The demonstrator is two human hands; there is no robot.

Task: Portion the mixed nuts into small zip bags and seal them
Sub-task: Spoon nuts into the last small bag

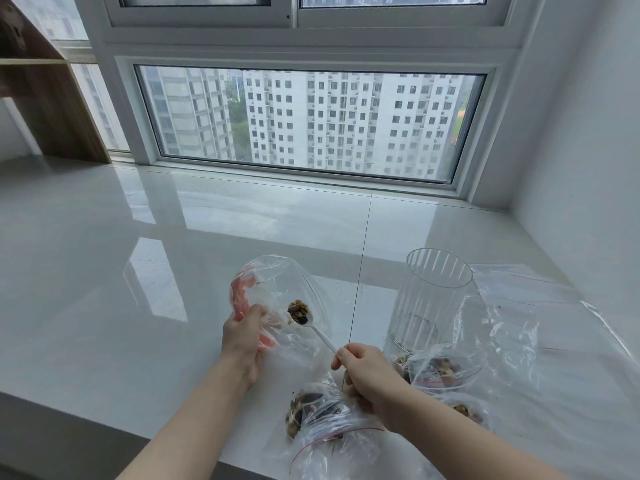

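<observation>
My left hand (pixel 242 344) grips the red-striped mouth of a clear zip bag (pixel 280 289) and holds it open above the white counter. My right hand (pixel 367 372) pinches the handle of a white plastic spoon (pixel 322 336). The spoon's bowl, heaped with mixed nuts (pixel 298 310), sits inside the open bag. A filled zip bag of nuts (pixel 311 414) with a red seal line lies under my right wrist. To the right, another bag of nuts (pixel 433 370) rests against a clear ribbed plastic jar (pixel 433 299).
A large clear plastic bag (pixel 554 341) spreads across the counter at the right, next to the white wall. The glossy white counter (pixel 138 271) runs back to a window. Its front edge (pixel 104 420) is near my elbows. A wooden shelf (pixel 45 98) stands far left.
</observation>
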